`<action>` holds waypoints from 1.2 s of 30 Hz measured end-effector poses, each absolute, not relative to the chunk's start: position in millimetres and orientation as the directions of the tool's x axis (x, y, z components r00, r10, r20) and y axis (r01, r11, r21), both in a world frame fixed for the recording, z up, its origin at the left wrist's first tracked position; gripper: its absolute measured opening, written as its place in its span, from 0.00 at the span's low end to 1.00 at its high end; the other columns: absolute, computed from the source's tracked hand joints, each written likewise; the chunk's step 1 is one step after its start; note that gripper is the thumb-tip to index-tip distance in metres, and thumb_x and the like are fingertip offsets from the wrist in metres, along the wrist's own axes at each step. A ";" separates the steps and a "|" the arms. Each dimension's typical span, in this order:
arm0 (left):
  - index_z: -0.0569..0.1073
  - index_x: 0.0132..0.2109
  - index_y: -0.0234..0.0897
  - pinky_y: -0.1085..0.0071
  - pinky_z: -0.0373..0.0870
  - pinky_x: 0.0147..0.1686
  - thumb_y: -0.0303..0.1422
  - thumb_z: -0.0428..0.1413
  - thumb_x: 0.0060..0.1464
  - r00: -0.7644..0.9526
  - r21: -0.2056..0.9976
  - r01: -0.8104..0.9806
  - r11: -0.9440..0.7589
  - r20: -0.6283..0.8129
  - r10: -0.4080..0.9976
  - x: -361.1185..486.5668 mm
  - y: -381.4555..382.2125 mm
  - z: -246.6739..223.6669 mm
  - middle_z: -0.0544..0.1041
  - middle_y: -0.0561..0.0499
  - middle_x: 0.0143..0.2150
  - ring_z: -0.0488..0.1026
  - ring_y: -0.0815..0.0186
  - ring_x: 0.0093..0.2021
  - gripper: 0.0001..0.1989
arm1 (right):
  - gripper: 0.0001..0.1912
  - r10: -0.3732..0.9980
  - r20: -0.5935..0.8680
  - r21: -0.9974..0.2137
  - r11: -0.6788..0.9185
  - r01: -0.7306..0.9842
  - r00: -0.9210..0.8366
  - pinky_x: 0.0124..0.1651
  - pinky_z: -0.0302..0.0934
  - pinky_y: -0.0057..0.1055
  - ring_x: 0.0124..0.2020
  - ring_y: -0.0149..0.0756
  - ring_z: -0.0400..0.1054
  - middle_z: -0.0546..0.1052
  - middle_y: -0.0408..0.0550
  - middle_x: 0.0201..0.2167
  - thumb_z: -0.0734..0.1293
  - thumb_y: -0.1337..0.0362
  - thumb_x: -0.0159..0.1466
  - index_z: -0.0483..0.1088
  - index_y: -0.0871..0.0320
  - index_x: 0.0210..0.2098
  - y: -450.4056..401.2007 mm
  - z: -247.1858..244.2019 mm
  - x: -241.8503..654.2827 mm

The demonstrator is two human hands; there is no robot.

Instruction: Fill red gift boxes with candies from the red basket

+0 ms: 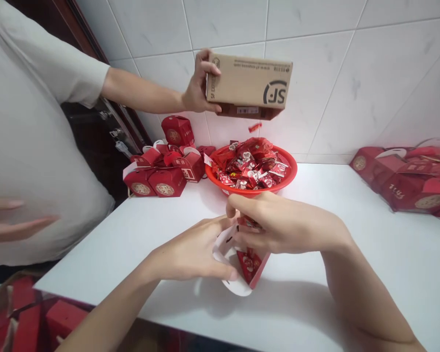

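"What is the little box (262,269) made of?"
"It looks like stiff card, red outside and white inside, with a round flap. Shiny wrapped sweets (248,264) lie in it."

"And the big round thing?"
"That's a red plastic basket (292,171), with tiny holes and crinkly packets heaped up. It sits on the smooth white counter (352,210), at twelve o'clock from the little box."

"What's above it?"
"Another person's hand (201,83) holds a brown cardboard carton (249,78), tipped over. One small red packet (255,127) is in the air just under it."

"Where is the little box from each grip?"
"It's at three o'clock from the left hand (201,249), which has its thumb and fingers closed on the white flap. It's at about eight o'clock from the right hand (275,220). Those fingers bend over the open top, near some red wrapping. I can't tell if they pinch it."
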State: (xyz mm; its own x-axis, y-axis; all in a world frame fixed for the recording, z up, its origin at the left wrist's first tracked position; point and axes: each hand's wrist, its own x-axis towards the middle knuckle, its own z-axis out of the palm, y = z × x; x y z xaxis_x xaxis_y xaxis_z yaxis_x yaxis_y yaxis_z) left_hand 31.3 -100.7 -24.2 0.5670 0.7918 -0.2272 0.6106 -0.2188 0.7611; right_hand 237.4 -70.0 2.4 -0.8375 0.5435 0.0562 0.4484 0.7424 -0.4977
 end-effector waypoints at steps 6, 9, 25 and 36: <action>0.74 0.40 0.38 0.71 0.69 0.34 0.32 0.65 0.42 0.555 0.780 0.603 -0.166 -0.262 0.789 33.9 -100.3 -25.3 0.77 0.54 0.37 0.75 0.60 0.38 0.15 | 0.06 0.464 0.093 -0.523 0.776 0.353 -0.881 0.26 0.51 0.26 0.26 0.28 0.60 0.70 0.42 0.28 0.62 0.75 0.62 0.63 0.58 0.33 -71.8 2.2 231.9; 0.74 0.39 0.38 0.71 0.68 0.33 0.33 0.66 0.43 0.546 0.779 0.602 -0.176 -0.241 0.802 33.5 -100.5 -27.4 0.77 0.54 0.37 0.74 0.61 0.37 0.14 | 0.09 0.455 0.065 -0.516 0.777 0.360 -0.888 0.28 0.52 0.25 0.28 0.29 0.62 0.71 0.43 0.29 0.62 0.78 0.62 0.66 0.59 0.31 -70.3 0.8 231.9; 0.71 0.62 0.42 0.61 0.72 0.53 0.36 0.68 0.42 0.560 0.778 0.563 -0.279 -0.110 0.821 35.8 -99.8 -35.9 0.77 0.46 0.59 0.71 0.46 0.60 0.38 | 0.10 0.338 -0.161 -0.497 0.784 0.372 -0.927 0.31 0.53 0.29 0.31 0.36 0.67 0.75 0.45 0.26 0.70 0.58 0.67 0.76 0.60 0.38 -94.2 -5.7 243.6; 0.58 0.72 0.43 0.54 0.64 0.64 0.38 0.69 0.42 0.582 0.733 0.602 -0.316 -0.133 0.802 43.7 -105.9 -37.7 0.63 0.43 0.72 0.62 0.43 0.69 0.51 | 0.28 0.186 -0.640 -0.419 0.729 0.542 -0.745 0.30 0.56 0.29 0.22 0.32 0.63 0.70 0.38 0.17 0.79 0.41 0.45 0.67 0.56 0.17 -76.4 -23.2 219.7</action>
